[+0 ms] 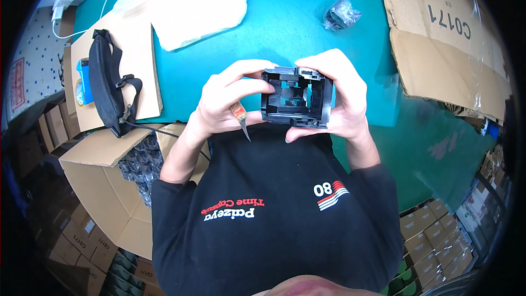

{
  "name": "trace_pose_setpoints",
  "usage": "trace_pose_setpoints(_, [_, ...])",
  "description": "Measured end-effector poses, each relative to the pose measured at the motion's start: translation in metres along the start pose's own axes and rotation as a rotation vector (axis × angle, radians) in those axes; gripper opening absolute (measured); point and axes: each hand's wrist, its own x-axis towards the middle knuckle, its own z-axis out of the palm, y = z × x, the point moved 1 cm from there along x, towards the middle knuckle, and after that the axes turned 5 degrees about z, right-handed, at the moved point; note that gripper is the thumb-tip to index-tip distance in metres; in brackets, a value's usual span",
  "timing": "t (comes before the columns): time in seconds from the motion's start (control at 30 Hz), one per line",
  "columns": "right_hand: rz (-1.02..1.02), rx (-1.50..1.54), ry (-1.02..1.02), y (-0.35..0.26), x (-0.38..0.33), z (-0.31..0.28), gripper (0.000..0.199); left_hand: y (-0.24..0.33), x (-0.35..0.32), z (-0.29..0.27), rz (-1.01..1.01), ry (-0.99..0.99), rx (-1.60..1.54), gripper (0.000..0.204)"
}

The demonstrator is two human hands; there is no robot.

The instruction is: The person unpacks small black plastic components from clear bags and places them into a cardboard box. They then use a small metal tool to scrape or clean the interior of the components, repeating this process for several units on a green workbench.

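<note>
A black plastic housing (292, 115), box-shaped with an open, see-through middle, is held up between my two hands in front of my chest. My left hand (222, 98) grips its left side, the fingers bent along the top and edge. In the same hand sits a small knife (241, 117) with a reddish-yellow wrapped handle, its pointed blade hanging down toward my shirt. My right hand (349, 93) closes round the housing's right side, fingers on the top and thumb at the bottom edge.
On the green table (285, 22) lie a white plastic bag (200, 8) and a small dark part in clear wrap (341, 13). A black waist bag (107, 82) rests on cardboard at left. An open carton (104, 170) holds wrapped dark parts; another carton (438, 38) stands right.
</note>
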Motion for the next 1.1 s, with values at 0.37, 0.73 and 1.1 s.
trace_pose_setpoints(0.37, [0.297,-0.259,-0.114,0.057,-0.022,0.014,0.069,-0.011,-0.004,0.008,-0.140,0.027,0.292,0.045])
trace_pose_setpoints(0.73, [0.383,-0.314,0.054,0.145,-0.063,0.032,0.090,-0.066,-0.053,-0.009,-0.472,-0.029,0.627,0.037])
trace_pose_setpoints(1.1, [0.229,-0.317,0.188,0.122,-0.062,0.023,0.071,-0.141,0.015,-0.052,-0.667,-0.091,1.129,0.058])
